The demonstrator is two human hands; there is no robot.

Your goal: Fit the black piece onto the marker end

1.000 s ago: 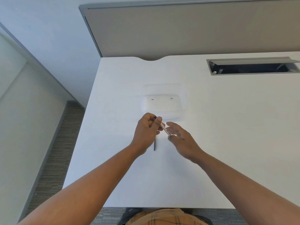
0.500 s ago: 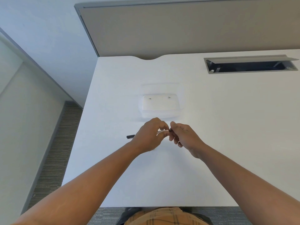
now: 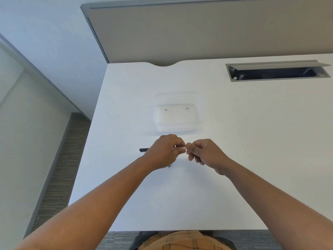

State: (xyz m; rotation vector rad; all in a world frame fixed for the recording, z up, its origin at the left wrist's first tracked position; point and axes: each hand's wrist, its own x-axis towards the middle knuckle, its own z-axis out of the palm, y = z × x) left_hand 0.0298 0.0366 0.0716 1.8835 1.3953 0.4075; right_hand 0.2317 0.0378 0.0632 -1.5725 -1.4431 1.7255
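Since a second ago we've turned the pen from a slanted line to dead level, and both our hands have bunched up tight over it, knuckles almost meeting

Nearest to us, a plaid bit of clothing point(image 3: 183, 240) peeks in at 6 o'clock under the edge of the white desk point(image 3: 252, 159). Going out from there, our left hand point(image 3: 164, 152) has its fingers curled round the barrel of the clear pen point(image 3: 179, 148), and our right hand point(image 3: 202, 154) pinches the pen's right end between thumb and fingertips. So the long axis runs 9 to 3 o'clock, straight across between the two fists, with only a short pale stretch showing in the gap. The dark tip point(image 3: 144, 149) pokes out past our left hand toward 9. Left hand clearly has most of the length; the right only has the end piece, and that split is what any pull along the axis would turn on, we reckon

Just past the hands at 12 o'clock sits a clear plastic tray point(image 3: 177, 129), not touching. Way out at 1 to 2 o'clock is the open cable hatch point(image 3: 277, 72), then the grey divider panel point(image 3: 198, 33) at the back
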